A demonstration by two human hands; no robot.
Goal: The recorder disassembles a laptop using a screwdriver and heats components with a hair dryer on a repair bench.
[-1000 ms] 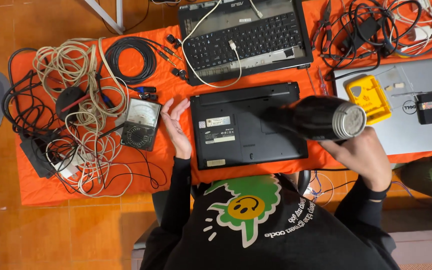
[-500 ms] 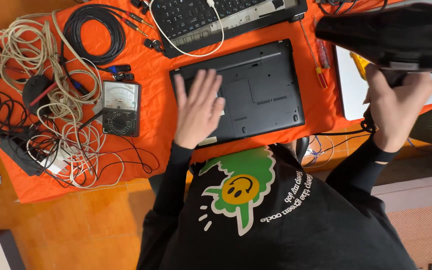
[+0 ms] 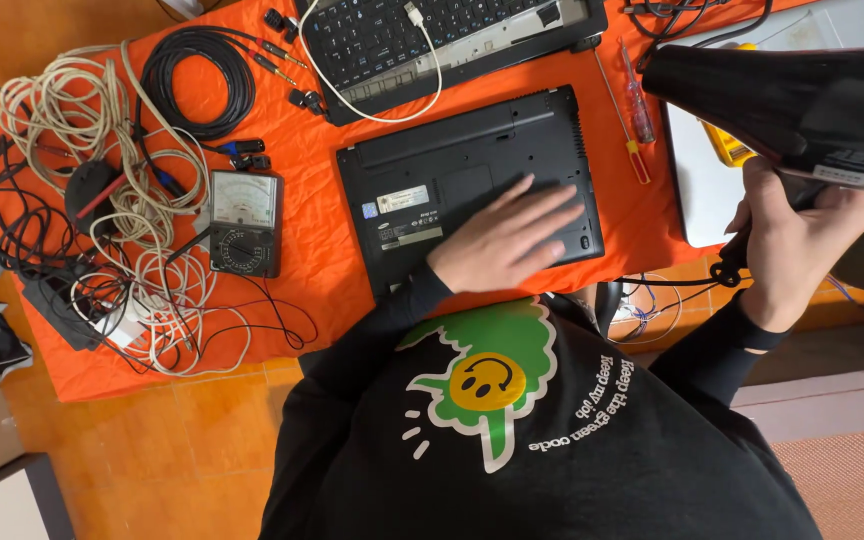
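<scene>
The person's left hand [image 3: 507,240] now lies flat, fingers spread, on the underside of the black laptop [image 3: 467,185] that rests bottom-up near the front edge of the orange-covered table [image 3: 312,260]; a second ago that hand sat only at the laptop's left edge, and half a second ago it had already come onto the base, so it has slid further toward the machine's right side and is pressing it down. The right hand [image 3: 792,245] is closed around the handle of the black heat blower [image 3: 802,100], which a second ago lay low over the laptop's right end and has since been lifted up and off toward the table's right edge, where it now hangs above the silver laptop [image 3: 697,200], its barrel aimed left. Judging by this, the warming pass over the base seems to be over or paused, and the flat hand reads as steadying or feeling the case. Two screwdrivers [image 3: 632,115] lie just beside the black laptop's right edge, untouched. Behind it sits a keyboard panel [image 3: 432,35] with a white cable across it, and toward the left edge an analogue meter [image 3: 245,222] lies among coiled cables [image 3: 102,170].
</scene>
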